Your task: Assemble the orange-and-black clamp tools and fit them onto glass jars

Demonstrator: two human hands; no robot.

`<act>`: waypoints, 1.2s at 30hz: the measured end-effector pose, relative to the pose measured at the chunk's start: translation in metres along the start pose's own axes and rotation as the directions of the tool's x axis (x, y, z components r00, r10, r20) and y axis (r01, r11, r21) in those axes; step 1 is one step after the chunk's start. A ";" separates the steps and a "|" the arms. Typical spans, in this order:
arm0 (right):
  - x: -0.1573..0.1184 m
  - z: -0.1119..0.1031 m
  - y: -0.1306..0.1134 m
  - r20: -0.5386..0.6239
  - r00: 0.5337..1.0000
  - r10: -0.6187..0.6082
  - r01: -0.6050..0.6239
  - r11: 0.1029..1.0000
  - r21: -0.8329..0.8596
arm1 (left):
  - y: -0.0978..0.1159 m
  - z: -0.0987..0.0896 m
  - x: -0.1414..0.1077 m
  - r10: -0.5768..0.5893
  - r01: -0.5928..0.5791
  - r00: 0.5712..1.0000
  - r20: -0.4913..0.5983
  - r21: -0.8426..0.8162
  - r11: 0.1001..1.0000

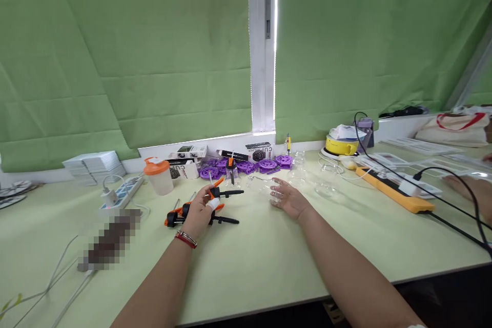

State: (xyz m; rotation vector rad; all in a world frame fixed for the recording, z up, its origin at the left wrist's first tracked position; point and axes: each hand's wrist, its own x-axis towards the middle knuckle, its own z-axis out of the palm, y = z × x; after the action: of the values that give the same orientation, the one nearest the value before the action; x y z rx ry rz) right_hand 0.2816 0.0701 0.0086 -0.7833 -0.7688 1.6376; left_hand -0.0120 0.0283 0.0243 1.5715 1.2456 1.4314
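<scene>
My left hand (pixel 200 210) is closed around a black-and-orange trigger-shaped piece (pixel 216 192), its black end pointing right. Several similar black-and-orange pieces with thin metal rods (pixel 172 219) lie on the table under and beside that hand. My right hand (pixel 289 199) has its fingers curved around a clear bottle (pixel 263 184), which lies tilted with its narrow end to the left; its outline is faint. Another black-and-orange piece (pixel 231 164) stands upright behind, over something clear. More clear bottles (pixel 326 187) are to the right of my right hand.
Purple round plastic parts (pixel 246 166) and small boxes (pixel 259 152) line the back. An orange-lidded shaker cup (pixel 159 179) and a white power strip (pixel 122 196) stand left. A yellow-and-black power strip (pixel 395 192) with cables lies right, near another person's hand (pixel 467 189).
</scene>
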 end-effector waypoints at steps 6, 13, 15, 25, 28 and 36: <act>-0.003 0.001 0.001 0.050 0.999 -0.014 0.017 0.998 -0.060 | 0.006 -0.002 -0.001 -0.070 0.073 0.997 0.029 -0.160 0.984; -0.006 0.009 0.006 0.127 0.992 0.019 -0.006 0.995 -0.102 | 0.004 0.010 -0.006 -0.083 0.097 0.990 0.113 -0.127 0.987; -0.010 0.012 0.006 0.136 0.991 0.014 0.002 0.993 -0.114 | 0.005 0.012 -0.007 -0.079 0.096 0.987 0.141 -0.113 0.989; -0.018 0.021 0.009 0.203 0.979 -0.001 0.032 0.988 -0.153 | 0.003 0.021 -0.012 -0.101 0.117 0.976 0.194 -0.075 0.990; -0.020 0.024 0.010 0.207 0.978 -0.004 0.039 0.985 -0.168 | 0.003 0.025 -0.014 -0.098 0.117 0.969 0.229 -0.068 0.991; -0.022 0.023 0.008 0.217 0.976 -0.036 0.079 0.978 -0.194 | -0.003 0.023 -0.013 -0.103 0.149 0.968 0.227 -0.195 0.969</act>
State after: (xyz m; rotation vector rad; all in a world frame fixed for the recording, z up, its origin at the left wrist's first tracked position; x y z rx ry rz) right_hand 0.2616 0.0454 0.0174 -0.7265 -1.1136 1.6242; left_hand 0.0104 0.0203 0.0128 1.4334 1.0129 1.2319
